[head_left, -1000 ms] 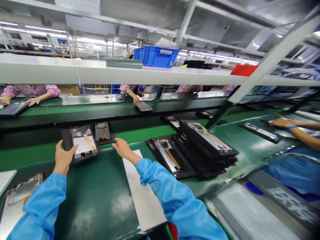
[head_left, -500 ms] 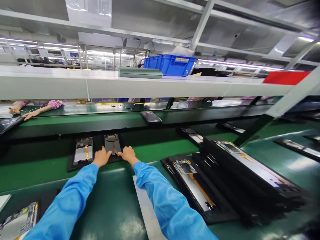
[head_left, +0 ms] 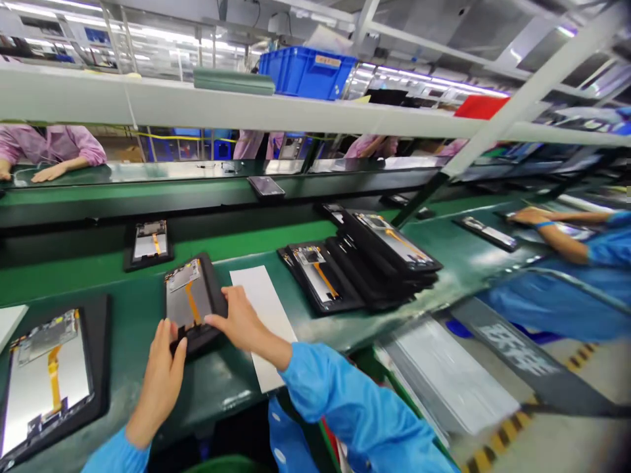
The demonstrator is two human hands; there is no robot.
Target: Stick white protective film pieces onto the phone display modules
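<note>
Our left hand [head_left: 160, 384] and right hand [head_left: 241, 320] were clamped on a black-framed tablet panel [head_left: 192, 302] just left of the white sheet [head_left: 261, 315], with the stacked panels [head_left: 384, 259] beyond that sheet seemingly left to do.

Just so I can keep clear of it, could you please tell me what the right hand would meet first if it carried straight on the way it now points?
The black-framed display panel comes first: the right hand's fingers seem already at its lower right edge, though depth is hard to judge from this view.
</note>
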